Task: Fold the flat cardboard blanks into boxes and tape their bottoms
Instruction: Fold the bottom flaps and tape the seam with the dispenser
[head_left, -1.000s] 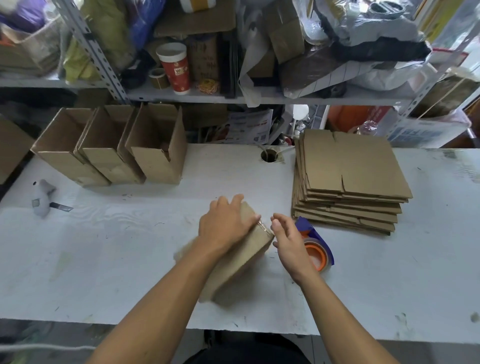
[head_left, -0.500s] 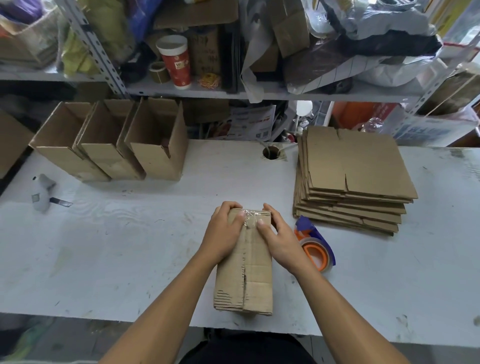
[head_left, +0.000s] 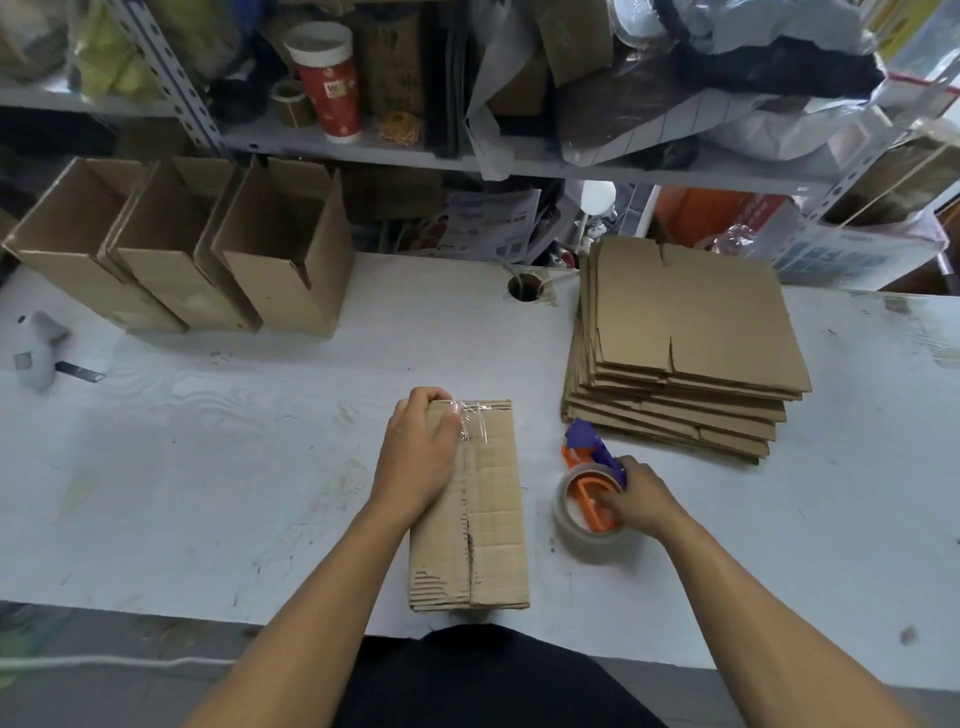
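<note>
A folded cardboard box (head_left: 491, 519) lies on its side at the table's near edge, with clear tape wrinkled over its far end. My left hand (head_left: 418, 457) holds the box's far left corner, fingers curled over the edge. To the right, my right hand (head_left: 636, 499) grips the orange-and-purple tape dispenser (head_left: 589, 499), which rests on the table with its clear roll. A stack of flat cardboard blanks (head_left: 685, 343) lies at the right. Three open folded boxes (head_left: 182, 249) stand in a row at the back left.
The white table (head_left: 208, 467) has a cable hole (head_left: 524, 288) near its back edge. A grey-white tool (head_left: 39, 348) lies at the far left. Cluttered metal shelves with a red paper cup (head_left: 327, 83) rise behind the table.
The box was turned straight and laid along the near edge. My right hand left the box's taped end and moved right onto the tape dispenser. My left hand stayed on the box.
</note>
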